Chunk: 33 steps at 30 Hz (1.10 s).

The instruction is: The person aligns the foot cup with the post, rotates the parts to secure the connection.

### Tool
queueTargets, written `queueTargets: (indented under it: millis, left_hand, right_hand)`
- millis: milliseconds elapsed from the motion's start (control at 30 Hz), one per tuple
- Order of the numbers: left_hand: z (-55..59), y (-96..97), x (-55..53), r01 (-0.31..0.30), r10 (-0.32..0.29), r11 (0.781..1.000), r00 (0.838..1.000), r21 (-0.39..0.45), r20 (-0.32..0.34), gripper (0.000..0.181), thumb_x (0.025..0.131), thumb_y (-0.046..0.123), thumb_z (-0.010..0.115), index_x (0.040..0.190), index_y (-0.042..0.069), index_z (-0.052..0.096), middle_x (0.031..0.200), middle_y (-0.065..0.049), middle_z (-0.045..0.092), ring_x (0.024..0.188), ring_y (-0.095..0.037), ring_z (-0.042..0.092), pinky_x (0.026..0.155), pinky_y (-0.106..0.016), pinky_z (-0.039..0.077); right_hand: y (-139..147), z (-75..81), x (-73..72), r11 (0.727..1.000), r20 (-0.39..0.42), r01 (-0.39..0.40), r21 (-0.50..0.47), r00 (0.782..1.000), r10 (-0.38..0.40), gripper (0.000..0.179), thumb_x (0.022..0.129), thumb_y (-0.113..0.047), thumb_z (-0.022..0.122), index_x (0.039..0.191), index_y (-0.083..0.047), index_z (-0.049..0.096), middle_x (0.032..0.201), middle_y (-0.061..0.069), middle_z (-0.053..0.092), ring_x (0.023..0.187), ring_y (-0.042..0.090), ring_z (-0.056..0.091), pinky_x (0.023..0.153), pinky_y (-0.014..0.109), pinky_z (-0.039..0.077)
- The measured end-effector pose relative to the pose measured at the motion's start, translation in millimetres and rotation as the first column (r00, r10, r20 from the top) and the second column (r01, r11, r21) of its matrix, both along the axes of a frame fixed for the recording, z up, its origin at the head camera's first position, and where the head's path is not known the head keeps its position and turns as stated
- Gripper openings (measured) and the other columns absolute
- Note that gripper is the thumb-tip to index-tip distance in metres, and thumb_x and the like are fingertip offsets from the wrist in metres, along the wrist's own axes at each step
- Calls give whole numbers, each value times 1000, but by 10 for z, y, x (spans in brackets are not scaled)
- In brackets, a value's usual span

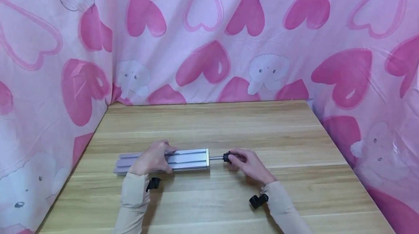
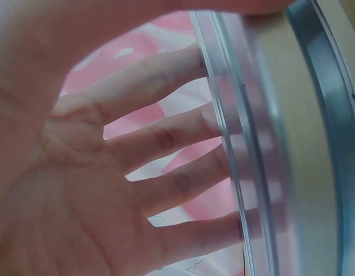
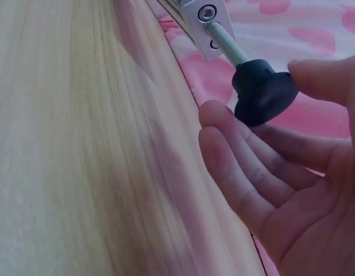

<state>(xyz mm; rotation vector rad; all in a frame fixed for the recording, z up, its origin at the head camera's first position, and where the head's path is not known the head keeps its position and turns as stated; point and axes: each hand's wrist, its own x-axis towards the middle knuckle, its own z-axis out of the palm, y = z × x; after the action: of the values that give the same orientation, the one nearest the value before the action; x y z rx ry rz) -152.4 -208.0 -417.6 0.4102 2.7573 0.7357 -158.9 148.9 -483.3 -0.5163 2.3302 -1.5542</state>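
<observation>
Left hand (image 1: 152, 159) grips the metal profile (image 1: 188, 159) over the table (image 1: 209, 125); right hand (image 1: 247, 163) pinches the black knob (image 3: 263, 95), its threaded rod (image 3: 228, 43) meeting the end plate (image 1: 207, 158), much thread exposed, seating apparently incomplete, inner depth unverifiable.

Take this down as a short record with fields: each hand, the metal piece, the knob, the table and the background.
Left hand: grips the grooved metal profile
Right hand: holds the black knob between thumb and fingers
Metal profile: silvery, with a plate at its end
Knob: on a threaded rod extending from that plate
Table: wood-grain top
Background: pink cloth with hearts
</observation>
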Motion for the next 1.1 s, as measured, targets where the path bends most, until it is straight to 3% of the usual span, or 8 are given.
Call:
queueTargets:
  millis: [200,400,600,767,967,1100]
  left_hand:
    - [20,2,13,-9,9,1000,1000,-3,6,71,59,6,93,126,1,70,114,-15,65,93,-21,58,85,-41,56]
    - [37,8,14,10,-10,1000,1000,14,-3,71,59,6,92,126,1,70,112,-15,65,90,-21,57,82,-39,55]
    - [23,10,3,11,-11,1000,1000,8,-7,73,57,6,93,126,1,70,108,-13,64,88,-19,56,78,-35,54]
    - [9,2,14,-2,2,1000,1000,3,-1,73,57,5,93,126,1,70,108,-13,63,89,-20,56,78,-35,54]
    - [8,10,12,-9,9,1000,1000,-5,4,73,57,5,93,126,1,70,107,-12,63,88,-20,55,77,-35,53]
    - [27,28,13,-29,30,999,999,-19,24,75,57,4,93,128,2,69,111,-13,63,91,-21,57,81,-38,55]
  right_hand:
    - [-12,-28,-17,1000,2,-4,-12,1000,4,38,104,-34,55,120,-2,68,94,14,75,79,26,72,73,32,60]
    - [17,-39,-10,1000,-1,4,-16,1000,-4,46,103,-34,56,136,-3,58,107,13,72,90,24,72,80,30,59]
    - [54,-51,10,994,-78,-54,-99,996,46,59,90,-11,75,143,0,51,134,21,60,107,31,69,92,28,57]
    - [67,-35,11,986,-82,-81,-146,994,70,58,84,4,75,138,3,54,134,23,60,108,34,70,93,29,57]
    - [65,-2,15,998,-85,-38,-53,996,33,48,89,-7,74,135,-4,60,125,16,67,101,22,71,89,25,57]
    - [54,-16,11,1000,-88,-14,1,996,14,44,93,-16,72,133,-1,62,117,14,70,99,19,70,88,24,57]
